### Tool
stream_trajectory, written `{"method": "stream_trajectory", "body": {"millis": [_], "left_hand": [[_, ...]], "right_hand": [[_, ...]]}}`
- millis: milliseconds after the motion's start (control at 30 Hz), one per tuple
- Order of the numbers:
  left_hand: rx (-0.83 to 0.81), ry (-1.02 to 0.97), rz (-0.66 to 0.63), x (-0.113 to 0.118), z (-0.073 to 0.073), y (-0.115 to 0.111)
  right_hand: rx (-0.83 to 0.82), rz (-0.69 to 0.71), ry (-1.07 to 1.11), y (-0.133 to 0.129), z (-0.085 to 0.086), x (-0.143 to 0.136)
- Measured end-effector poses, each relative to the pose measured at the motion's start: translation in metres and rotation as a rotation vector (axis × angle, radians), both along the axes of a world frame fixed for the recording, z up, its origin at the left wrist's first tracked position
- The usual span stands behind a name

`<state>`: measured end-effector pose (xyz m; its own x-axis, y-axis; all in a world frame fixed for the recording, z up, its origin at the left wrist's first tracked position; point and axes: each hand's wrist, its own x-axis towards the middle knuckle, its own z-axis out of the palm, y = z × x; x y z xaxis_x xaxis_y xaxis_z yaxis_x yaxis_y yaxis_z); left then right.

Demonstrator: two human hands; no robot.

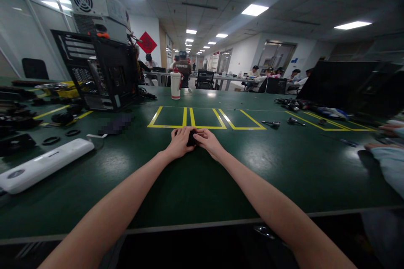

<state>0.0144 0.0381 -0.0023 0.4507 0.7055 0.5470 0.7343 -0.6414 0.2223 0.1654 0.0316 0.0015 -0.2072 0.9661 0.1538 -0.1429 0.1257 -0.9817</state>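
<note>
A small black part [191,138] is held between my two hands, low over the green table [202,185]. Its kind cannot be made out because fingers cover most of it. My left hand [180,142] is closed around its left side, back of the hand upward. With bent fingers, my right hand [208,142] grips the right side of the same part. Just beyond my hands, yellow tape outlines [206,127] mark the table top.
At left stand a black computer case [110,71], a white elongated device [47,164] and black rings [51,140]. A white cup [176,85] stands farther back. Two metal-and-black parts [271,124] lie right of the tape. Another person's sleeve [389,164] reaches in at right.
</note>
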Motion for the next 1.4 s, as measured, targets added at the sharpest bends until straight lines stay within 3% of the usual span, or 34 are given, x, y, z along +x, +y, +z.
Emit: {"method": "stream_trajectory", "body": {"millis": [233,500,800,933,1133,1400], "left_hand": [[0.004,0.003,0.001,-0.0014,-0.0038,0.0026],[0.008,0.000,0.011,-0.0005,-0.0033,0.0026],[0.006,0.003,0.001,-0.0005,-0.0032,0.0029],[0.005,0.000,-0.004,-0.0012,-0.0033,0.0028],[-0.001,0.005,-0.001,-0.0013,-0.0018,0.0014],[-0.006,0.007,0.001,-0.0003,-0.0006,0.0006]], "right_hand": [[-0.136,0.020,0.062,-0.0014,0.0098,-0.0014],[-0.020,0.045,0.058,-0.0012,0.0036,0.0021],[-0.080,-0.017,0.061,-0.0003,0.0051,-0.0016],[-0.143,0.037,0.055,0.0016,0.0069,-0.0009],[-0.052,0.081,0.056,-0.0010,0.0063,0.0036],[-0.097,0.040,0.066,-0.0011,0.0060,0.0015]]}}
